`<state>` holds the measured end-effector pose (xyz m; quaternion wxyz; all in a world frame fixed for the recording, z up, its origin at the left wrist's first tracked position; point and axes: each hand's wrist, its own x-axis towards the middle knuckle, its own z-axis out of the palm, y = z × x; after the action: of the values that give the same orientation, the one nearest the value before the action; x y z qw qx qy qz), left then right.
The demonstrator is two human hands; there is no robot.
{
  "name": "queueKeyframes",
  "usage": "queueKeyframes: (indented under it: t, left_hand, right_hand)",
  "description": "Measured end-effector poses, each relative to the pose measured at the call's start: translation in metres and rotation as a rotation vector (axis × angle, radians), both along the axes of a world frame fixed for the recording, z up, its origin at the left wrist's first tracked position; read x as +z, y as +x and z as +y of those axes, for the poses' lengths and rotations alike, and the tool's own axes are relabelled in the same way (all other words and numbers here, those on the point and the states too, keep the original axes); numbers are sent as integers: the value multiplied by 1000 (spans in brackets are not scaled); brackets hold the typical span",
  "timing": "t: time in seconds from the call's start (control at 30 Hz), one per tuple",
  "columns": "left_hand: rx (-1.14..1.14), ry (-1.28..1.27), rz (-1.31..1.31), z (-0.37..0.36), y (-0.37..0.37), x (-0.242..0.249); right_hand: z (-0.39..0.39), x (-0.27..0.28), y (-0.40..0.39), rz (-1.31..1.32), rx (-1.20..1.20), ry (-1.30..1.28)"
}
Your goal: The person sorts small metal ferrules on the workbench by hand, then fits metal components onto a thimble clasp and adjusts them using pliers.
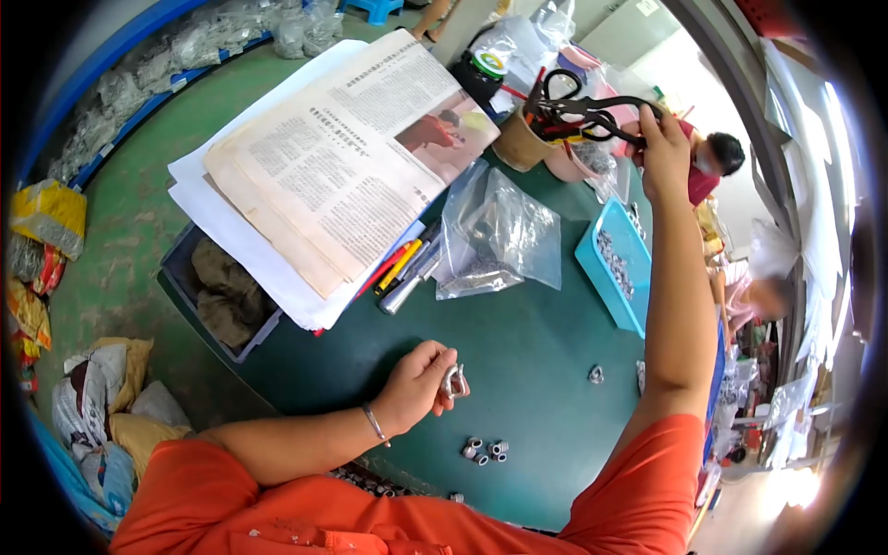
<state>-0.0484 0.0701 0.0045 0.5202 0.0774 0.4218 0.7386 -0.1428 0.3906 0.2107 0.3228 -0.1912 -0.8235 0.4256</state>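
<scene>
Between the thumb and fingers of my left hand (418, 384) is a small, shiny silver metal fitting (453, 381), raised over the green table. My right hand (663, 153) reaches far forward and is closed round the black handles of a pair of pliers (618, 104). The front end of the pliers overlaps the top of a brown cup (521, 144) packed with tools, among them black-looped scissors (561, 84). Several small metal fittings (484, 451) lie on the table near my body. Another fitting (596, 374) sits apart to the right.
A newspaper (324, 157) lies over white paper at the left, with pens (400, 268) beside it. Clear plastic bags (504, 231) rest mid-table. A blue basket (612, 268) holds small metal parts. A dark bin (227, 305) stands left. Two people (708, 166) are at the right.
</scene>
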Motion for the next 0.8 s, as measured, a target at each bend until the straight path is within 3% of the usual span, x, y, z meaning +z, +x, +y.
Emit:
queueKeyframes:
  t: [0.13, 0.33, 0.47, 0.5, 0.57, 0.6, 0.7, 0.73, 0.8]
  left_hand:
    - [-8, -10, -23, 1, 0, 0]
    - [-7, 102, 3, 3, -2, -4]
    - [93, 130, 603, 0, 5, -4]
    - [72, 127, 617, -1, 5, 0]
    - [178, -7, 1447, -7, 7, 6]
    - [188, -23, 1671, -9, 7, 11]
    - [80, -91, 1409, -17, 15, 10]
    - [60, -105, 1367, -21, 18, 13]
    - [80, -131, 1310, -28, 19, 11]
  right_hand:
    - [-21, -19, 84, 178, 180, -325]
    - [-80, -71, 234, 312, 25, -613]
    - [-135, -121, 330, 333, -282, -758]
    - [-147, -135, 349, 322, -358, -748]
    - [-164, -160, 381, 275, -486, -736]
    - [-173, -167, 390, 205, -582, -752]
    - [-191, -178, 408, -37, -669, -665]
    - [-191, -183, 416, -208, -677, -503]
    - [-190, -199, 424, -407, -690, 121]
